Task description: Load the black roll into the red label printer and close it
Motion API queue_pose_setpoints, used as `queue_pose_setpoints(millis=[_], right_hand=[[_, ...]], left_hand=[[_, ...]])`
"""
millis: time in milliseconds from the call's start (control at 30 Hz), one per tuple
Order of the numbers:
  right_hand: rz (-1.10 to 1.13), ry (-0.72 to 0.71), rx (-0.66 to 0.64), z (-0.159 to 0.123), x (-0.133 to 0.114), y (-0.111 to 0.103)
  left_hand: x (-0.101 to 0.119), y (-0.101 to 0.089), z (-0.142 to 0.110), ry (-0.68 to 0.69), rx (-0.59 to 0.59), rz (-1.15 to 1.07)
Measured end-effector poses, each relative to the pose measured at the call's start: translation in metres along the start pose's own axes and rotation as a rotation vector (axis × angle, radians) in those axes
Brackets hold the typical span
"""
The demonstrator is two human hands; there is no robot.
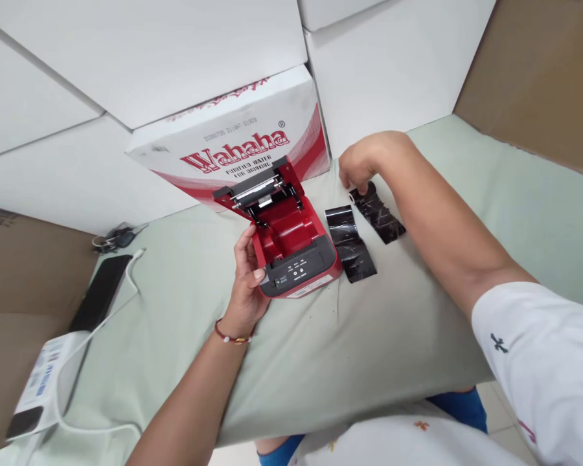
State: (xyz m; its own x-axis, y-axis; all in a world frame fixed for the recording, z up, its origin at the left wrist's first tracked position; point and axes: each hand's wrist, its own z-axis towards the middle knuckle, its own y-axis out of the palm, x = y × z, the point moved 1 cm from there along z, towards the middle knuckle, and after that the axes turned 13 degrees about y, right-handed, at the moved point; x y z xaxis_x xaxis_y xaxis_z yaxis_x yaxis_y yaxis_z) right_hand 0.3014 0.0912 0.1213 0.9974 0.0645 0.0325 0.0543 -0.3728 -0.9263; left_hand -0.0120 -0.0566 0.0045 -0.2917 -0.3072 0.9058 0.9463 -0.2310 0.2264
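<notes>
My left hand [249,275] grips the left side of a small red and black label printer [298,266], with the thumb on its front edge. The printer's lid [260,191] stands raised, showing a roller under it and the red inner compartment. To the right, my right hand [362,165] has its fingers closed on the rolled end of a black film roll [379,217], whose loose tail lies towards me. A second black film roll [347,236], partly unrolled, rests between the printer and my right hand.
Behind the printer stands a white and red water carton [243,142], against white boxes [383,71]. At the left are keys [119,238], a black oblong item [102,294], a white cable [135,278] and a white box-shaped item [48,375]. A pale green cloth [369,343] covers the table.
</notes>
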Motion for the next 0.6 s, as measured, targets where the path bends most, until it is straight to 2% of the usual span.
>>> queue_pose_setpoints(millis=[100,200,367,433,500,600], right_hand=[[-0.054,-0.095,-0.198,-0.01,-0.015,-0.002],[-0.125,-0.185,-0.237,-0.02,-0.03,-0.003],[-0.181,-0.145,-0.272,-0.021,-0.05,0.008],[-0.195,-0.145,-0.284,-0.024,-0.048,0.007],[-0.166,-0.143,-0.271,-0.031,-0.035,-0.001],[0.048,-0.251,-0.225,-0.057,-0.003,-0.024]], left_hand=[[0.001,0.001,0.0,0.01,-0.001,0.004],[0.002,0.001,-0.001,0.002,-0.005,-0.004],[0.0,-0.004,-0.002,-0.018,-0.007,-0.002],[-0.001,-0.005,-0.002,-0.019,-0.009,0.007],[-0.001,-0.006,-0.003,-0.016,-0.004,0.014],[-0.001,-0.005,-0.003,-0.018,-0.004,0.021]])
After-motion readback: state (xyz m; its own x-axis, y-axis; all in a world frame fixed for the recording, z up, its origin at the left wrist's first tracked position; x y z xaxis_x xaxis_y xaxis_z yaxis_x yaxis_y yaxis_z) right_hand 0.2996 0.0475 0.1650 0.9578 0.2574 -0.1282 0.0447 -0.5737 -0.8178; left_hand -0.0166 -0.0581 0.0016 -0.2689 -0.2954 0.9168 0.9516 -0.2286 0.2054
